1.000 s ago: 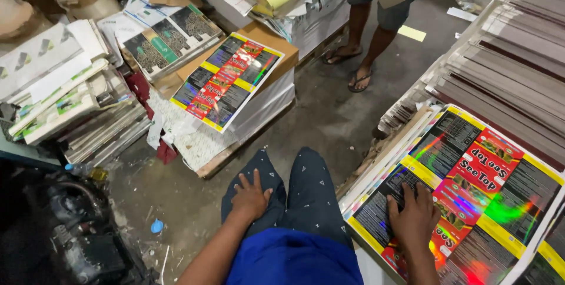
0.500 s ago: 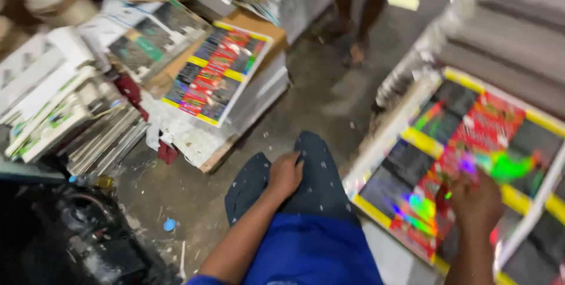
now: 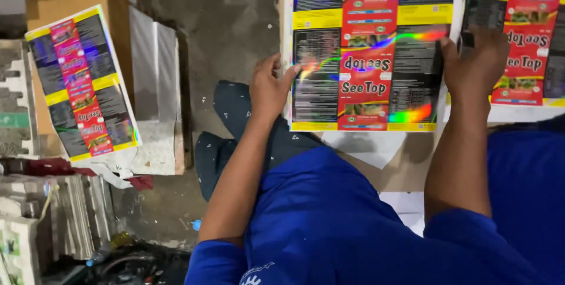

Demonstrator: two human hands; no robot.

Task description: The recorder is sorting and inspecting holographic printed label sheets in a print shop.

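Glossy printed sheet [image 3: 371,55], hands [image 3: 268,88] gripping, stacks [image 3: 82,85] beside

dim, even indoor light falls from above, leaving soft shadows on the concrete floor [image 3: 229,32]. rainbow glare streaks across the glossy printed sheet [image 3: 371,49], while the picture stays mostly sharp, murky only in the dark lower left corner.
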